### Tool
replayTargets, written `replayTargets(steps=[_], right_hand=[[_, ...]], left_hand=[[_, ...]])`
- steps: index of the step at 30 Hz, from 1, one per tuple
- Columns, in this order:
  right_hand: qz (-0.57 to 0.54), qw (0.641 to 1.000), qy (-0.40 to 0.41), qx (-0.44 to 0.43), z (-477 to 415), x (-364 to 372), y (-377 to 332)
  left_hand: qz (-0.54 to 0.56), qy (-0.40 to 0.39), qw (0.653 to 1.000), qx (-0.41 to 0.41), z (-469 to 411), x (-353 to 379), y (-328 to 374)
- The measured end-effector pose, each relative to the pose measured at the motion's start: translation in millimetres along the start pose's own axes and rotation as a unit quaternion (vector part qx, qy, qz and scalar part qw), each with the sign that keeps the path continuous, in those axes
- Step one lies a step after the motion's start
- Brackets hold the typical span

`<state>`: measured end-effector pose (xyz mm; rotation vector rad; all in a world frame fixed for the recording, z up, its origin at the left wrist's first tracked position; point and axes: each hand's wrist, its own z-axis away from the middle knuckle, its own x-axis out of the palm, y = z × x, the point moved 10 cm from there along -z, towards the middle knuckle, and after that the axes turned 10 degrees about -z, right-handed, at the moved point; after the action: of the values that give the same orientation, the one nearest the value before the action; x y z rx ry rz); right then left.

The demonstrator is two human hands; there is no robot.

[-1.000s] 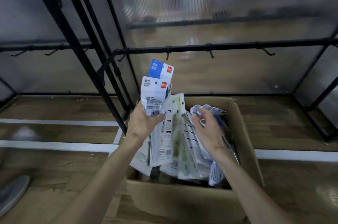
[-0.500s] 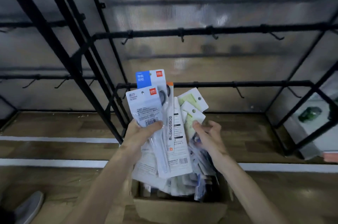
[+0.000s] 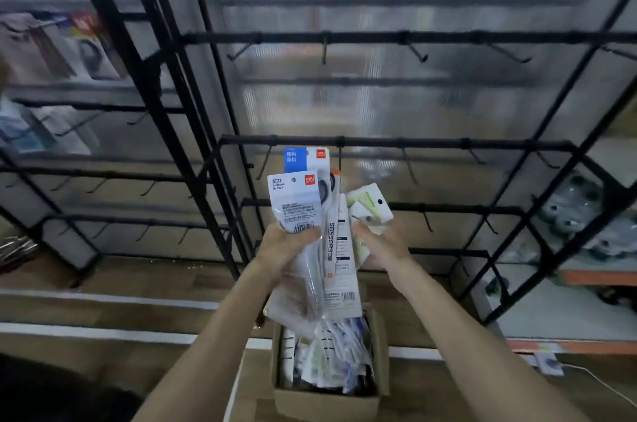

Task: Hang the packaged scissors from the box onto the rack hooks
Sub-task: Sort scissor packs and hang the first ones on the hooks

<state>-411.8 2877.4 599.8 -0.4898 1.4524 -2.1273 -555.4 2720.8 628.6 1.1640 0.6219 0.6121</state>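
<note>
My left hand (image 3: 287, 247) grips a fanned bundle of scissor packs (image 3: 312, 214), white cards with blue and red labels, held upright in front of the black rack. My right hand (image 3: 382, 245) holds the green-and-white packs (image 3: 370, 206) at the bundle's right side. Below my arms the cardboard box (image 3: 327, 402) sits on the floor, with several more packs (image 3: 331, 356) inside. Bare rack hooks (image 3: 339, 159) hang from a bar (image 3: 431, 144) just behind the bundle; another row of hooks (image 3: 417, 54) is higher up.
Black rack uprights (image 3: 165, 111) stand to the left, with hanging goods (image 3: 51, 52) on a farther rack at upper left. A shelf with packaged items (image 3: 579, 214) is on the right. A white cable (image 3: 599, 383) lies on the wooden floor (image 3: 103, 283) at lower right.
Both hands have lifted the bundle of packs up from the box toward the rack bars. The view has tilted upward, so more rows of hooks show.
</note>
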Motion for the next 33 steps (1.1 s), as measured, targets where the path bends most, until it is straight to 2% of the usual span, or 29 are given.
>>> replayTargets(steps=[2,5,8,10,14,19,23,26,29,33], right_hand=[[-0.025,1.000,0.011,-0.013,25,-4,-43],[-0.088,0.993,0.072,-0.016,54,-23,-88],[-0.138,0.990,0.019,0.027,77,-15,-109],[-0.154,0.988,-0.011,0.023,88,-8,-117],[-0.218,0.976,0.003,0.018,96,-4,-118],[-0.152,0.988,0.000,-0.038,114,2,-142],[-0.034,0.996,-0.019,-0.084,112,16,-161],[0.037,0.991,0.001,-0.128,107,32,-177],[0.026,0.987,0.039,-0.151,104,43,-190],[-0.042,0.986,0.066,-0.146,89,59,-193]], left_hand=[[-0.005,0.008,1.000,0.008,19,-7,42],[0.001,0.019,1.000,0.019,47,-15,88],[0.042,0.019,0.998,0.030,76,-15,116],[0.054,0.010,0.998,0.040,93,-8,126],[0.072,0.016,0.996,0.048,112,0,128],[0.103,0.019,0.994,0.038,117,-12,127],[0.131,0.027,0.991,0.028,112,-37,120],[0.158,0.026,0.987,0.023,100,-51,115],[0.190,0.027,0.981,0.017,81,-66,111],[0.218,0.000,0.976,0.028,56,-82,125]])
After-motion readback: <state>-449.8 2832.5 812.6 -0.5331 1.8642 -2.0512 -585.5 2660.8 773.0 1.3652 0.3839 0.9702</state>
